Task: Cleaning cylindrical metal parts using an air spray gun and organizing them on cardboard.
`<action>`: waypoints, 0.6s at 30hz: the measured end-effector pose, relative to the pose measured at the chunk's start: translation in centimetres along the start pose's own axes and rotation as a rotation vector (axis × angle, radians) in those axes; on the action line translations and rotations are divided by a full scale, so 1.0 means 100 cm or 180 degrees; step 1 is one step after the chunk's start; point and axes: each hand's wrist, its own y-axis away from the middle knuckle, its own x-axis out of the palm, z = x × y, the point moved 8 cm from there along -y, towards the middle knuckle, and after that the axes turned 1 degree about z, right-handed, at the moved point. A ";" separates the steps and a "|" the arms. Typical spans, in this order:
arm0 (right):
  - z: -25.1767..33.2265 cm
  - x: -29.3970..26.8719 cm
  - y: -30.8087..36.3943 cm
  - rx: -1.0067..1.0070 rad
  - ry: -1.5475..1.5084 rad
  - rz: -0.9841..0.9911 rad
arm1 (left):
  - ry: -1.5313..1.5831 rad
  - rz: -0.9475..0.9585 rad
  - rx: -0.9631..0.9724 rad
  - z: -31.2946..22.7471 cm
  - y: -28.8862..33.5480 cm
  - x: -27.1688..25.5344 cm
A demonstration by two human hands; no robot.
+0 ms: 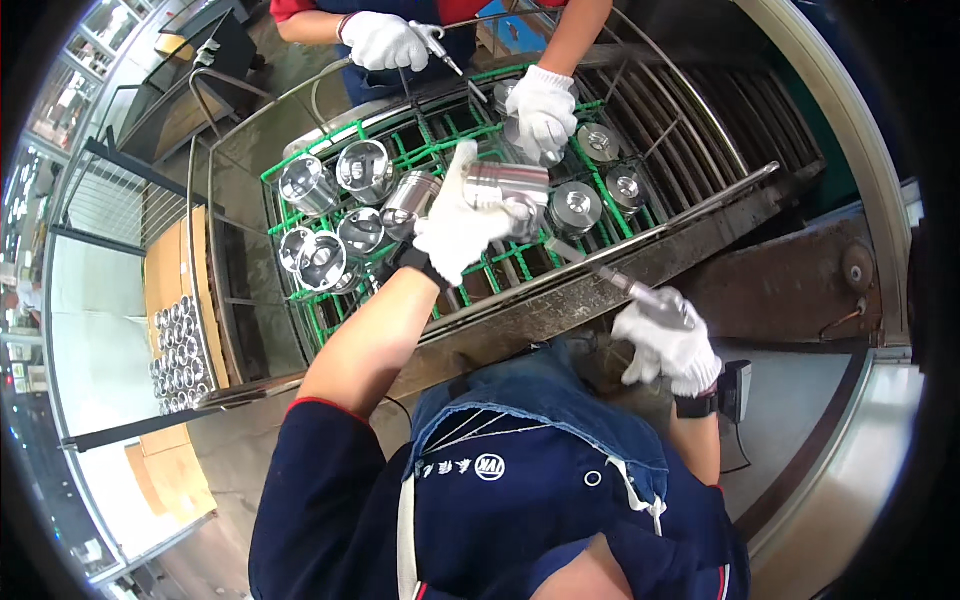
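My left hand (452,238), in a white knit glove, is closed around a shiny metal piston (510,183) tilted on its side above a green wire rack (520,264). Down at the right, my gloved right hand (668,342) grips an air blow gun (630,286). The gun's nozzle points up and left toward the held piston, close to its lower end. More pistons stand in the rack: one (575,207) lies just right of the held one, and another (410,203) leans to the left of my left hand. The fingers under the held piston are partly hidden.
Across the rack, a co-worker's gloved hand (385,41) holds another blow gun (436,52); their other hand (543,112) reaches into the rack. Metal rails (690,207) surround it. Several pistons (322,262) fill its left side. A board with rings (180,350) stands far left.
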 end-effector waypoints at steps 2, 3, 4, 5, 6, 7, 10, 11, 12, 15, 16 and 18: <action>-0.007 -0.013 -0.003 0.0508 0.0086 -0.0195 | 0.0579 -0.0477 -0.1864 0.027 0.005 0.001; -0.011 -0.019 -0.007 0.0381 0.0269 -0.0238 | 0.1465 -0.0468 -0.1868 0.031 0.006 0.004; -0.004 -0.003 -0.004 0.0554 0.0482 0.0088 | 0.1686 -0.0808 -0.1928 0.040 0.007 -0.007; 0.003 0.012 0.001 0.0726 0.0699 0.0412 | 0.1912 -0.1147 -0.1982 0.049 0.007 -0.019; 0.003 0.009 -0.001 0.0520 0.0740 0.0465 | 0.1620 -0.1506 -0.2179 0.059 0.008 -0.031; 0.005 0.011 -0.003 0.0509 0.0756 0.0478 | 0.1162 -0.1669 -0.2238 0.068 0.007 -0.045; 0.013 -0.017 -0.022 0.0748 0.1492 -0.0487 | 0.0809 -0.1669 -0.2193 0.082 0.004 -0.055; 0.020 -0.017 -0.023 0.0739 0.1508 -0.0485 | 0.0939 -0.1675 -0.2240 0.089 0.007 -0.052; 0.031 -0.006 -0.021 0.0732 0.1812 -0.0116 | 0.1200 -0.1457 -0.2409 0.100 0.009 -0.053; 0.064 0.006 -0.035 0.0479 0.1815 0.0448 | 0.0681 -0.1317 -0.2701 0.106 0.015 -0.051; 0.085 0.013 -0.043 0.0413 0.2090 0.0030 | -0.0222 -0.0323 -0.2703 0.130 0.017 -0.085; 0.107 0.032 -0.068 -0.0112 0.2993 -0.0070 | -0.0924 0.0120 -0.3169 0.182 0.041 -0.157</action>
